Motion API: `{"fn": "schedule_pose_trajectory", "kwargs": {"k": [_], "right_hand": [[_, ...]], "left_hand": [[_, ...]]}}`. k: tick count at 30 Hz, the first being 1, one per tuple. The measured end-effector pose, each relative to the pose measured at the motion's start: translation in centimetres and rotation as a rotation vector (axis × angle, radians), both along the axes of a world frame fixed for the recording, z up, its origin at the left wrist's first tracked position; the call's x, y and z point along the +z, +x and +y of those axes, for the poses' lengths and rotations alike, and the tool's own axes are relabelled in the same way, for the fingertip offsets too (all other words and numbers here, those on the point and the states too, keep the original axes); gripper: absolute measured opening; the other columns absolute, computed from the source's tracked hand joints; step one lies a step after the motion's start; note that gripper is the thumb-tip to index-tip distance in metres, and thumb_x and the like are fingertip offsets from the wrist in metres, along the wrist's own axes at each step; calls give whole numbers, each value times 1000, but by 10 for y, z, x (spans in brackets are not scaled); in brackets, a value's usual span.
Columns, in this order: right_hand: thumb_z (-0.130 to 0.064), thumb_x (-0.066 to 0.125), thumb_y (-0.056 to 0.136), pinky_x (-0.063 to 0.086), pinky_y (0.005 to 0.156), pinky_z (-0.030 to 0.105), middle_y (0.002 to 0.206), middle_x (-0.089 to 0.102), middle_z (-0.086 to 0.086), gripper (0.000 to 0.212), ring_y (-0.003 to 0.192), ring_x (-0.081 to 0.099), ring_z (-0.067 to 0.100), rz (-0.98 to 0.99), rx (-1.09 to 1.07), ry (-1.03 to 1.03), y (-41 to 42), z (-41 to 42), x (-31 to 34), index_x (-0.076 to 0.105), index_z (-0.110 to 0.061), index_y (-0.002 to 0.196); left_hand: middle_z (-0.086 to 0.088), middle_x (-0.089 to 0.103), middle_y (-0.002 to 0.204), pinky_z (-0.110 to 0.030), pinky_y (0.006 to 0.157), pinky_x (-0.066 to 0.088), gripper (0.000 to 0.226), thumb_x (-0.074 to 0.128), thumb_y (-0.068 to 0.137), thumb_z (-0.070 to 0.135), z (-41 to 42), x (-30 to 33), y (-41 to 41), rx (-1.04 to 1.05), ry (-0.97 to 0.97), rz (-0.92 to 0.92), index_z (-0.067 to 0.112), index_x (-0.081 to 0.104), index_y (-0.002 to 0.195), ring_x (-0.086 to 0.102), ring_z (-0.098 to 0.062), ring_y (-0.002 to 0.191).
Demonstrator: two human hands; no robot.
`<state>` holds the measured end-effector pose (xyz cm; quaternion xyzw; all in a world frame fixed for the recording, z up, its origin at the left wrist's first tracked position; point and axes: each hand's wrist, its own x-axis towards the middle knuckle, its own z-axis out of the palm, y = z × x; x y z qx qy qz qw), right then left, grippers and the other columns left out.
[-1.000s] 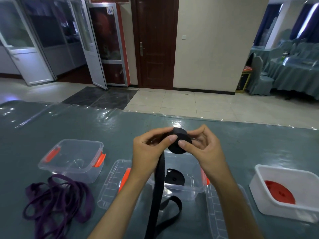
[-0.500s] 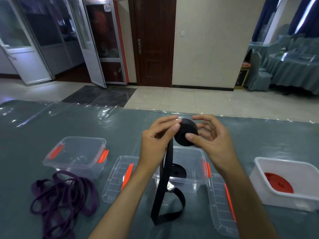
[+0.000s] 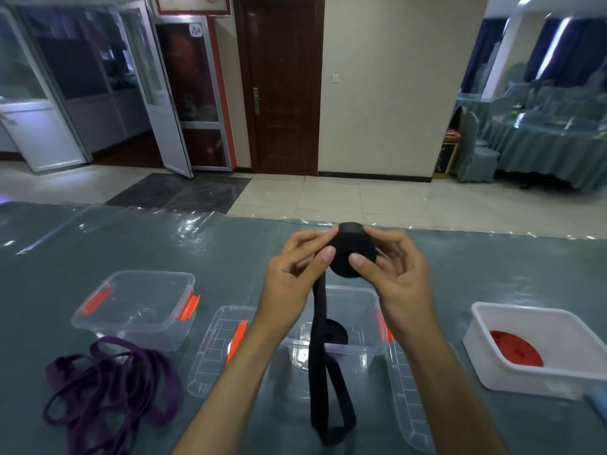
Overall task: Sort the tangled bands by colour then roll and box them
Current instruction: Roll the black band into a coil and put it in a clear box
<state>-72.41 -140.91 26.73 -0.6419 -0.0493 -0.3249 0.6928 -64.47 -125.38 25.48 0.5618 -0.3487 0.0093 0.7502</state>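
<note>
Above the table I hold a black band roll (image 3: 353, 254) between both hands. My left hand (image 3: 292, 280) pinches its left side with thumb and fingers. My right hand (image 3: 397, 274) grips its right side, thumb on the front face. The band's loose tail (image 3: 323, 372) hangs down in a loop to the table. Below it stands a clear box (image 3: 361, 310) holding another black roll (image 3: 335, 333). A tangled purple band (image 3: 111, 385) lies at the front left. A red roll (image 3: 515, 353) sits in a white tub (image 3: 538, 323) on the right.
An empty clear box with orange clips (image 3: 138, 307) stands at the left. Two clear lids (image 3: 223, 346) (image 3: 407, 399) lie flat on either side of the middle box. The table (image 3: 213, 251) has a grey cloth under clear plastic.
The roll and both hands have risen and moved away from me. The hanging tail has shortened, its loop lifting higher. The view has tilted slightly upward.
</note>
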Motion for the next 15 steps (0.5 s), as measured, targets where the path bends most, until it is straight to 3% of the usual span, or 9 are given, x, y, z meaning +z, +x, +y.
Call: {"fn": "schedule_pose_trajectory", "kwargs": {"k": [2,5,8,11,15], "right_hand": [[-12,88,76,62,94,41,113,75,16,36,110,75,30,25,-22,40,1,4,-5,66,-15,103],[-19,89,74,65,84,38,101,77,15,36,98,78,31,145,-4,10,-2,1,-5,59,-13,94],[-27,92,77,66,78,35,104,79,8,42,97,79,29,163,44,-15,-5,-3,3,65,-24,110],[-29,92,77,64,84,31,109,80,3,59,104,78,22,131,24,15,-5,-2,7,67,-38,130],[-27,92,78,64,87,34,113,80,4,39,108,77,25,128,50,65,-6,0,4,77,-26,114]], "left_hand": [[-4,72,121,-22,99,53,29,68,102,18,3,3,1,-28,21,-1,20,75,131,70,-20,119],[0,79,114,-29,96,59,26,80,92,14,6,3,0,68,8,-7,19,80,118,74,-22,112],[-2,77,122,-35,99,60,24,81,91,16,5,-6,-6,120,-27,4,12,81,115,72,-22,119],[-4,71,130,-25,102,55,32,70,99,17,7,-9,-8,27,1,19,14,74,130,67,-20,126],[-5,75,122,-23,97,56,30,72,98,15,8,0,-4,30,14,-27,10,76,127,71,-22,119]]}}
